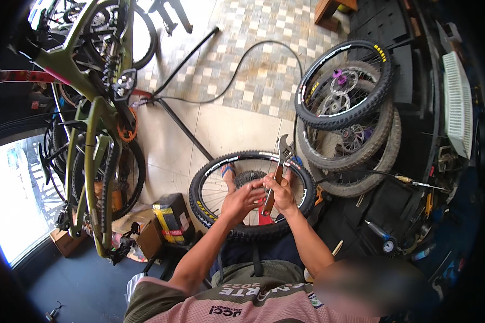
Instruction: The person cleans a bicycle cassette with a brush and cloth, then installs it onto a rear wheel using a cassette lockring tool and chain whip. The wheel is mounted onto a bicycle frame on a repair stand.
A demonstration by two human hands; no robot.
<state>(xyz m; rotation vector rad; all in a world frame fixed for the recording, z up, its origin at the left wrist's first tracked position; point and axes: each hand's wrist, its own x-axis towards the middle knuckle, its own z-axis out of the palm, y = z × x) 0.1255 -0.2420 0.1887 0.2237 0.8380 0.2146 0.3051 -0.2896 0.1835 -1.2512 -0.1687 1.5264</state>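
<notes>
A bicycle wheel (200, 209) with a knobby black tyre lies in front of my body, with its dark cassette (248, 180) showing at the hub. Above it my right hand (280, 195) is closed round the brown handle of an adjustable wrench (283, 151), whose silver jaw points away from me. Just to the left, my left hand (242, 202) has its fingers stretched out toward the wrench handle; whether they touch it I cannot tell. Below the hands shows a flat red piece (264, 215), partly hidden, its kind unclear.
Several wheels (346, 129) are stacked at the right. A green bicycle frame (91, 124) hangs at the left, by black stand legs (184, 128). A black and yellow box (173, 218) stands left of the wheel. A pump with a gauge (381, 236) lies at the right.
</notes>
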